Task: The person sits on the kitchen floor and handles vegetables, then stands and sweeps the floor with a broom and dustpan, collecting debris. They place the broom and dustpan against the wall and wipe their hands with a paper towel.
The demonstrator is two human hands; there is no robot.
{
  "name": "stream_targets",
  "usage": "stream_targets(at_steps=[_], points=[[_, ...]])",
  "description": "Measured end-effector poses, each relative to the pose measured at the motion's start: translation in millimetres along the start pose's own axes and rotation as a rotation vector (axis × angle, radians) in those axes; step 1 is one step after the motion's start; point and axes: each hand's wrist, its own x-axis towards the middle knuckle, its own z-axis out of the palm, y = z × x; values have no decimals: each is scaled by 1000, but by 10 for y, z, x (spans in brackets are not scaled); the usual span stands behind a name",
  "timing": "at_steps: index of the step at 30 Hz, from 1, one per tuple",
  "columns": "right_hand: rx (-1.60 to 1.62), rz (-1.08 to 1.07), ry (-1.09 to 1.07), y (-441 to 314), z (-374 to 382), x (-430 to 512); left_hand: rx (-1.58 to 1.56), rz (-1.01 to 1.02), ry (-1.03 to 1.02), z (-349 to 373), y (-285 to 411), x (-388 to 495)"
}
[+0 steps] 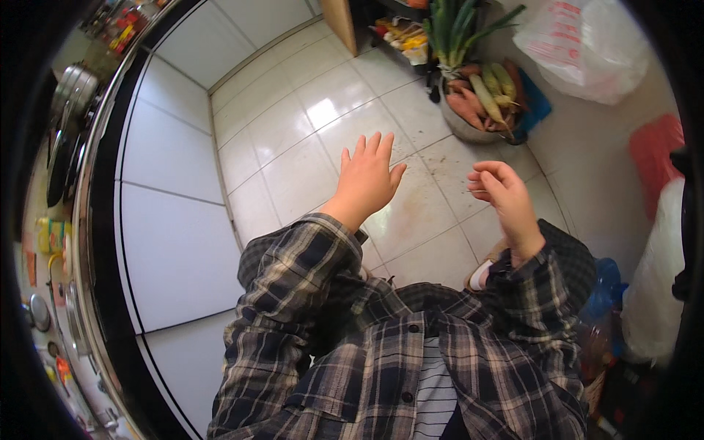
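Note:
Above the tiled floor, my left hand is spread, palm down, with nothing in it. My right hand is raised to the right of it, fingers curled towards the thumb; a thin pale sliver shows at the fingertips, too small to identify. Both hands come out of plaid sleeves and do not touch each other. Beyond my right hand, a round basin on the floor holds sweet potatoes and several ears of corn in husks. Dark crumbs of dirt lie on the tiles between the hands and the basin.
White cabinets and a counter with pans run along the left. Green onions stand behind the basin by a low shelf. Plastic bags, white and red, hang or lie at the right.

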Motion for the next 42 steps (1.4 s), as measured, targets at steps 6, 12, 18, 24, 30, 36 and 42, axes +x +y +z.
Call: stream_targets(at_steps=[6,12,18,24,30,36,42], points=[[-844,-251,-198,-285,21,-228,-203,-84,-29,-427,-253,-236],[-1006,-193,-204,-38,-56,-31,-281,-140,-192,-221,-406,-274],[-998,-31,-360,91,-129,45,-305,-257,-380,-224,-462,-254],[-986,148,-293,259,-268,382,-296,-303,-440,-25,-750,-137],[-1029,217,-381,295,-279,769,-244,-338,-582,218,-858,158],[-796,301,-554,448,-107,592,-382,-333,-665,401,-486,18],[-705,674,-363,536,134,194,-489,-576,-594,305,-99,-286]])
